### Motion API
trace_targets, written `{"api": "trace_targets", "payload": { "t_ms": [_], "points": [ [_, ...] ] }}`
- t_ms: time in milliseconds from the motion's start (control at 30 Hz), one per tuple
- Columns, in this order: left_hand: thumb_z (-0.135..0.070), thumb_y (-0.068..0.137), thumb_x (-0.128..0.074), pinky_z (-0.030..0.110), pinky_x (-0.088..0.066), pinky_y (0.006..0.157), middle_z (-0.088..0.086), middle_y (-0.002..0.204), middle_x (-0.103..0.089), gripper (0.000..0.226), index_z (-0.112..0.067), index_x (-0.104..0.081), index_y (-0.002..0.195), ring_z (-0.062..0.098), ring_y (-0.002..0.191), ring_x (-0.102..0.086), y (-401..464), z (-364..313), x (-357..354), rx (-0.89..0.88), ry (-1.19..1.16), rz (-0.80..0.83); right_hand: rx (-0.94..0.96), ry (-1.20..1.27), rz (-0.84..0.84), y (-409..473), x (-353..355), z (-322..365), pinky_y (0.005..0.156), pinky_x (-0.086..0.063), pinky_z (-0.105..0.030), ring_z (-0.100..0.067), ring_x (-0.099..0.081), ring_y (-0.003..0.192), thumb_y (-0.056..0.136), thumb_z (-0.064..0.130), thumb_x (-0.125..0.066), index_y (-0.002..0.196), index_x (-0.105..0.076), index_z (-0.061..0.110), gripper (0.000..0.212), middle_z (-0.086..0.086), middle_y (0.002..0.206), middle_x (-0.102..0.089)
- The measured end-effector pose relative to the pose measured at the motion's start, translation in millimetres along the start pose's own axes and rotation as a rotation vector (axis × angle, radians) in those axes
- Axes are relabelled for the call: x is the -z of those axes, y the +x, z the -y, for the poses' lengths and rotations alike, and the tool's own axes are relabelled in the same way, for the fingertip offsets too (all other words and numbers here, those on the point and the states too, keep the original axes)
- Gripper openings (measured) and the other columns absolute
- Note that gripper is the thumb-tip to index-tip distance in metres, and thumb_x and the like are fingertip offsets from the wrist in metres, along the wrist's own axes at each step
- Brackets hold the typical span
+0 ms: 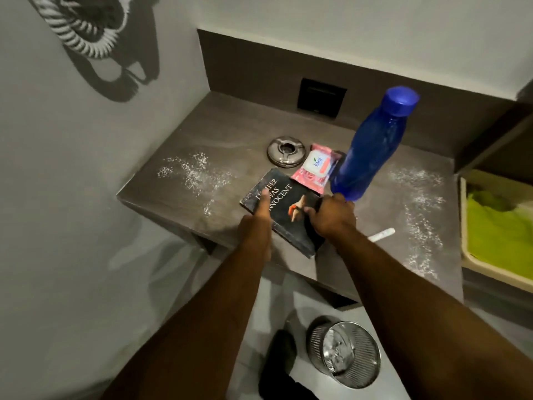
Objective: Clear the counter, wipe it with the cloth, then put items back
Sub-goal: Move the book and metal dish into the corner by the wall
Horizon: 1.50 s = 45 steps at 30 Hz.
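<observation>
A dark book lies near the front edge of the grey counter. My left hand grips its near left corner, thumb on the cover. My right hand holds its right edge, fingers curled over it. Behind the book lie a pink wipes pack and a round metal ashtray. A tall blue bottle stands just beyond my right hand. White powder is scattered on the left of the counter, and more powder on the right. A green cloth sits in a beige tray at the right.
A white pen-like stick lies on the counter right of the book. A black wall socket is set in the back panel. Below the counter stands a metal mesh bin. A coiled cord hangs on the left wall.
</observation>
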State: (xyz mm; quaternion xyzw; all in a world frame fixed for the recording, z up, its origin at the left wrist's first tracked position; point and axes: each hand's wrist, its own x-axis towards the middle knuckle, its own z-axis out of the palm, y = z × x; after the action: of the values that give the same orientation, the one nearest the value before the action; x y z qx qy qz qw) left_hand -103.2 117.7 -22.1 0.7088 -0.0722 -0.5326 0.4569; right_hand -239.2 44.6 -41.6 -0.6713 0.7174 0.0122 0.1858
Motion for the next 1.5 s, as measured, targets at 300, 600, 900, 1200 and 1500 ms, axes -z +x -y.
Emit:
{"api": "trace_targets", "payload": {
  "t_ms": [300,600,900,1200,1500],
  "points": [
    [-0.07,0.067,-0.065,0.05,-0.057,0.083,0.017,0.108,-0.069,0.074,-0.007,-0.065,0.106,0.036,0.093,-0.068,2.9,2.7,39.3,0.03,0.06,0.004,-0.193,0.443,0.158,-57.0,-20.9,31.7,0.081,-0.051,-0.04,-0.026,-0.057,0.1,0.089,0.045,-0.061,0.119,-0.045,0.018,0.044,-0.008,0.11,-0.059],
    [-0.074,0.077,-0.052,0.031,-0.051,0.065,0.005,0.094,-0.066,0.075,-0.012,-0.058,0.12,0.021,0.08,-0.064,-20.5,-27.0,118.5,0.03,0.104,0.306,-0.137,0.902,-0.006,-114.7,6.1,94.9,0.085,-0.056,-0.039,-0.021,-0.061,0.098,0.097,0.016,-0.051,0.105,-0.049,0.023,0.012,-0.004,0.103,-0.059],
    [-0.058,0.083,-0.058,0.034,-0.057,0.073,0.008,0.09,-0.074,0.043,-0.018,-0.069,0.096,0.025,0.084,-0.071,6.2,-128.9,138.5,-0.29,0.16,0.256,0.055,1.021,-0.19,-89.5,54.7,173.4,0.071,-0.053,-0.027,-0.017,-0.065,0.095,0.097,0.013,-0.051,0.12,-0.057,0.015,0.024,0.0,0.1,-0.064],
    [-0.004,0.09,-0.046,0.039,-0.055,0.085,0.012,0.102,-0.067,0.026,-0.015,-0.069,0.089,0.027,0.093,-0.062,123.3,-235.8,94.5,-0.464,0.513,0.012,0.111,0.941,-0.16,49.8,59.7,247.0,0.094,-0.053,-0.044,-0.023,-0.062,0.109,0.096,0.01,-0.05,0.13,-0.054,0.013,0.034,-0.01,0.122,-0.064],
    [-0.006,0.101,-0.036,0.016,-0.014,0.114,0.018,0.158,-0.021,0.047,0.0,-0.027,0.146,0.031,0.146,-0.02,201.0,-240.0,80.5,-0.604,1.441,0.2,0.373,0.289,0.25,150.4,-2.0,257.4,0.109,-0.034,-0.027,-0.031,-0.04,0.134,0.091,0.018,-0.053,0.144,-0.037,0.006,0.056,-0.016,0.152,-0.032]
  ]
}}
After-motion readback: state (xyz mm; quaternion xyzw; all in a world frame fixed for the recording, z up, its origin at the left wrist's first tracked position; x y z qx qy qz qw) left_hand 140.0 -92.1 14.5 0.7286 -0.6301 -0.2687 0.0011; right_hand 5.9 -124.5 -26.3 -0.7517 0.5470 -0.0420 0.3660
